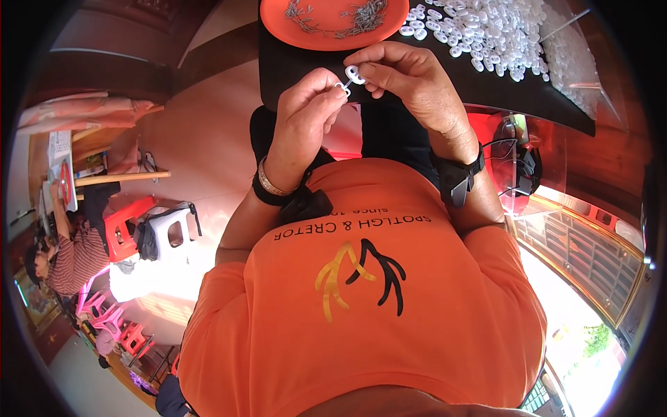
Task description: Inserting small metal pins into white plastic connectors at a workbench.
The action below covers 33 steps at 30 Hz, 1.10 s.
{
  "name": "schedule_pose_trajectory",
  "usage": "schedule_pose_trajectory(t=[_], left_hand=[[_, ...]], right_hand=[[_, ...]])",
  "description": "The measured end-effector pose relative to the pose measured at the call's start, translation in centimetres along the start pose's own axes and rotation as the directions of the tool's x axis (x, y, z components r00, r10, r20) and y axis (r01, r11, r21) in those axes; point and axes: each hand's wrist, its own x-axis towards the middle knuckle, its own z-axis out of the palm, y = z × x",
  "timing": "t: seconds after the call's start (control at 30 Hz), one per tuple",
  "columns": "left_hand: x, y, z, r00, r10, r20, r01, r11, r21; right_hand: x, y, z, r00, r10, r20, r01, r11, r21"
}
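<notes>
My left hand (313, 108) is closed in a pinch on a small white looped piece (342, 88), close to the table's front edge. Thumb and forefinger of my right hand (413, 83) grip a white oval plastic piece (355, 75) with dark holes in it. A thin grey pin (348, 83) seems to bridge the two pieces, though my fingertips partly cover it. Just beyond my hands is an orange plate (306, 40) with many small grey metal pins (365, 19). To its right spreads a heap of similar white oval pieces (479, 31).
The dark table (445, 69) carries a clear plastic bag (573, 66) at its right end. Below that end is a transparent box (514, 167) with black gear and cables. At left, another person (76, 257) sits near red and white stools (167, 233).
</notes>
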Motion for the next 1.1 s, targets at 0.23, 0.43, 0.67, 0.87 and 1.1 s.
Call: schedule_pose_trajectory(t=[0.23, 0.43, 0.67, 0.87, 1.1], left_hand=[[0.0, 0.0, 0.1, 1.0, 0.005, 0.003, -0.005, 1.0, 0.001], [0.0, -0.4, 0.1, 0.999, 0.034, -0.012, -0.034, 0.999, -0.01], [0.0, -0.2, 0.3, 0.998, 0.001, -0.064, -0.003, 0.999, -0.04], [0.0, -0.2, 0.6, 0.994, -0.011, -0.11, -0.006, 0.987, -0.158], [0.2, -0.3, 0.5, 0.996, -0.031, -0.082, 0.011, 0.972, -0.235]], right_hand=[[-0.1, 0.1, 0.1, 1.0, -0.028, 0.01, 0.029, 0.997, -0.075], [-0.3, -0.4, 0.7, 0.999, -0.036, 0.011, 0.037, 0.991, -0.127], [-0.6, -0.2, 1.5, 0.987, -0.157, -0.018, 0.151, 0.972, -0.181], [-0.7, 0.2, 2.4, 0.943, -0.331, -0.027, 0.3, 0.885, -0.355], [-0.8, 0.1, 2.4, 0.902, -0.429, -0.042, 0.356, 0.797, -0.488]])
